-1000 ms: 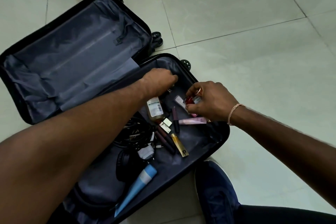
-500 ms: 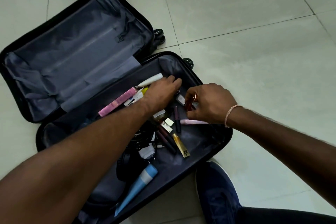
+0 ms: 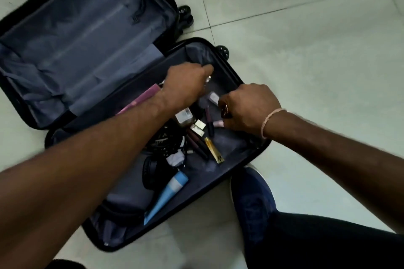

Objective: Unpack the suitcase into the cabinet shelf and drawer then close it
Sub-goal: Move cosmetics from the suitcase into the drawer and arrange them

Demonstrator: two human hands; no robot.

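A black suitcase (image 3: 237, 76) lies open on the floor, its grey-lined lid half (image 3: 87, 39) empty. The near half holds small items: a blue tube (image 3: 168, 194), a gold tube (image 3: 214, 148), black headphones (image 3: 153, 170), tangled cables (image 3: 166, 140), an amber bottle with a white label (image 3: 184, 116) and a pink box (image 3: 140, 99) partly under my forearm. My left hand (image 3: 185, 85) reaches to the far corner with curled fingers, something shiny at its fingertips. My right hand (image 3: 247, 109) is shut on a small red cosmetic item (image 3: 225, 111) just above the items.
Pale tiled floor surrounds the suitcase. My blue shoe (image 3: 251, 199) and dark trouser leg stand against the suitcase's near right edge. Two suitcase wheels (image 3: 223, 51) stick out at the far end. No cabinet is in view.
My left hand has moved from the middle of the items up to the far corner of the suitcase. My right hand stays closed on the red item, almost in the same place.
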